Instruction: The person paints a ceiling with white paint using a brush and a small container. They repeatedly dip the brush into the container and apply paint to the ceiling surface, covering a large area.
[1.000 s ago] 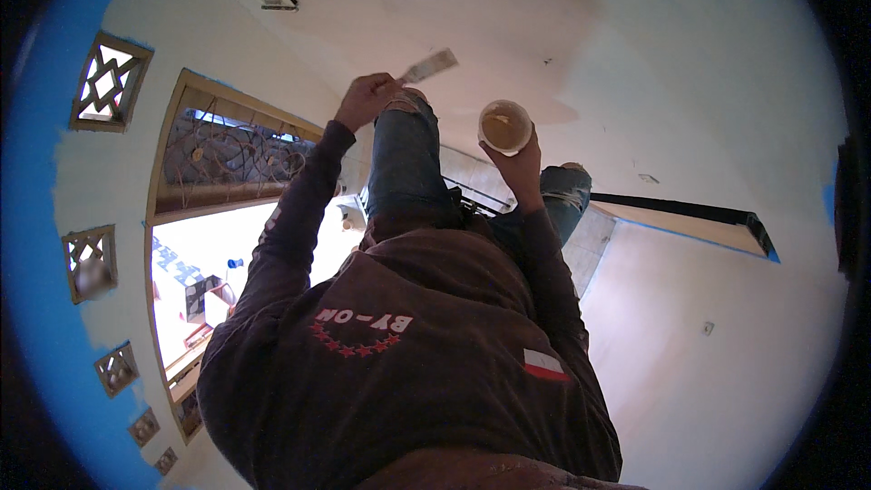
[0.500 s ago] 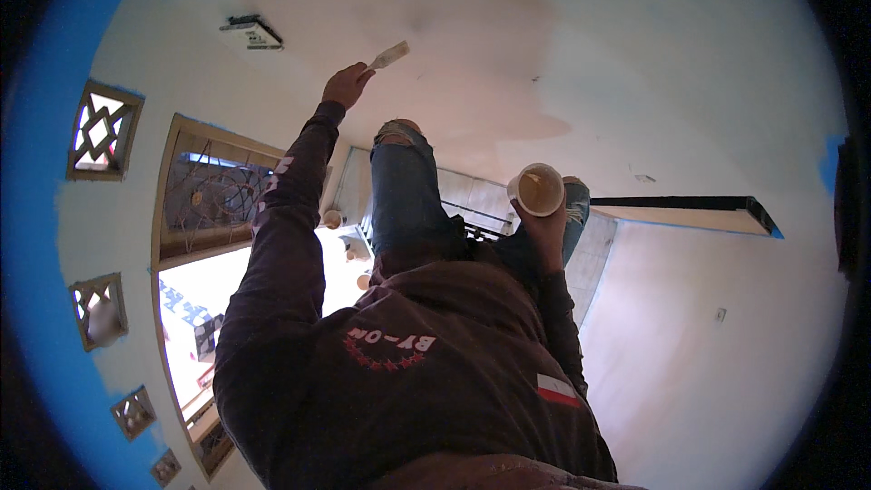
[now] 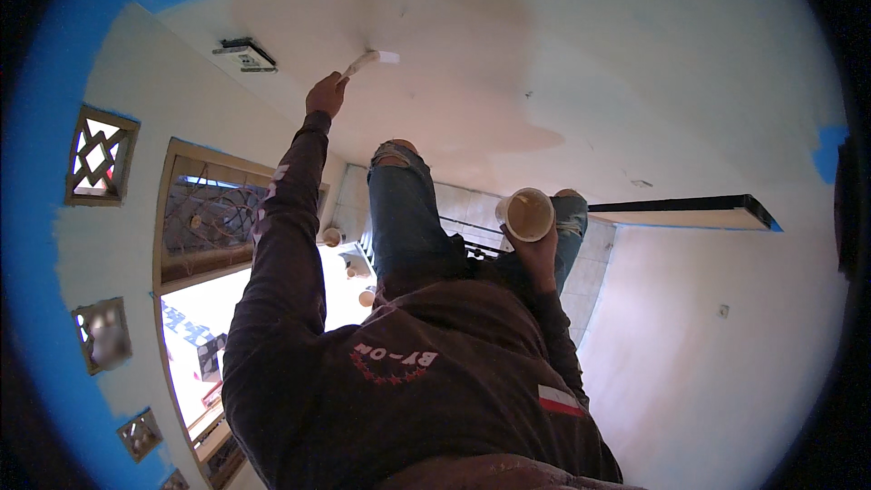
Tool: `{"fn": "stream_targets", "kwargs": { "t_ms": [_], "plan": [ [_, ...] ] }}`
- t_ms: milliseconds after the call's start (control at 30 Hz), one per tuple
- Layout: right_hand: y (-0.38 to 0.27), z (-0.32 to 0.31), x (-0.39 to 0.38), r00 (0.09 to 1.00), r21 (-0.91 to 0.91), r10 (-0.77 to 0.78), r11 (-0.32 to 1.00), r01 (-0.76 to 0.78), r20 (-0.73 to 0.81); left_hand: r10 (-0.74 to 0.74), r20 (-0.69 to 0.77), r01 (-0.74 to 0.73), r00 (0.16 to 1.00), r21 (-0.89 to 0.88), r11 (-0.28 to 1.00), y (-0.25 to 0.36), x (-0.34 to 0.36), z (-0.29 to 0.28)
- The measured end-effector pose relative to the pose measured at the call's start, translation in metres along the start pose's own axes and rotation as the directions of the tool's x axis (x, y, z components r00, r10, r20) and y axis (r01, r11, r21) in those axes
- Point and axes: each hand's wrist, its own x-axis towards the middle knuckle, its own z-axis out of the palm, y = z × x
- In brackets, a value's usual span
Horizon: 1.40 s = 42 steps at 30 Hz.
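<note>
Head view: left hand (image 3: 326, 95) closed round the handle of a paintbrush (image 3: 370, 60), arm stretched full out, bristle end touching the ceiling (image 3: 635, 63). Right hand (image 3: 537, 249) wrapped under a small paint cup (image 3: 525, 214), cup held upright w/ its open mouth toward the camera, pale cream paint inside, well apart from the brush and lower in the picture. Brush tip sits inside a big cream/tan patch (image 3: 435, 73) on the ceiling; patch spreads from just beside the brush out toward the cup side and looks wet or fresh, edges uneven. Beyond the patch the ceiling is paler white-blue, so as a judgement: one broad area coated, most of the ceiling not yet, esp. the far side from the brush. Near the brush, on the other side from the cup, a small rectangular fixture (image 3: 243, 52) is mounted on the ceiling, unpainted round it as far as can be told. Person's dark sleeves, dark top and blue jeans (image 3: 404, 218) fill the middle. Further from the brush: arched grilled window (image 3: 213, 213) and small lattice vents (image 3: 97, 156) in a pale wall w/ blue edging.
</note>
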Motion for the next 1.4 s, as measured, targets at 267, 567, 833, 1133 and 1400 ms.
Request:
{"fn": "stream_targets", "kwargs": {
  "t_ms": [267,567,833,1133,1400],
  "plan": [
    [0.015,0.002,-0.01,0.999,0.063,0.027,0.998,-0.029,0.034,-0.142,-0.087,0.149,0.986,0.082,0.985,-0.052,-0.003,-0.004],
    [0.017,-0.003,-0.01,0.999,0.056,0.044,0.997,-0.045,0.015,-0.545,-0.225,0.535,0.808,-0.111,0.838,-0.088,-0.018,0.04],
    [0.005,-0.006,-0.013,0.999,0.046,0.023,0.999,-0.024,0.024,-0.339,0.039,0.324,0.94,0.217,0.921,-0.058,0.009,0.075],
    [0.015,-0.014,-0.021,0.999,0.074,0.025,0.997,-0.027,0.027,-0.298,-0.134,0.302,0.945,0.012,0.953,0.085,-0.003,0.115],
    [0.002,-0.013,-0.026,0.999,0.116,0.039,0.992,-0.039,0.001,-0.204,0.022,0.205,0.979,-0.054,0.977,0.21,-0.038,0.108]
  ]
}}
